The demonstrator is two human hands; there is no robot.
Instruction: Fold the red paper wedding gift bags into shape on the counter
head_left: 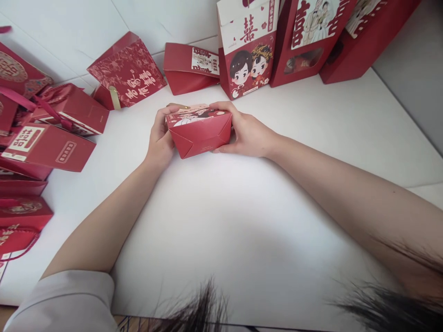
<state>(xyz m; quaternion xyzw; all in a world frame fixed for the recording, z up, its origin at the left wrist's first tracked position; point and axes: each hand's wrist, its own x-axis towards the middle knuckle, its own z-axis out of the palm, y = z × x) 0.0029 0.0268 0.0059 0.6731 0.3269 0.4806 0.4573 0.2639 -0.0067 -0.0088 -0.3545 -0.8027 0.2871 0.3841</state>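
Between my two hands is a small red gift box, tilted so that its folded red bottom faces me and its printed side, with cartoon figures, faces up. My left hand wraps round the box's left side. On the right side my right hand grips it, thumb low near the bottom edge and fingers over the top. A gold strip shows at the far edge by my left fingers. The far end of the box is hidden from me.
Behind, a larger cartoon-couple box stands beside tall red boxes against the wall. Left of it lie a small red box and a floral red box. Several red boxes crowd the left side of the white table.
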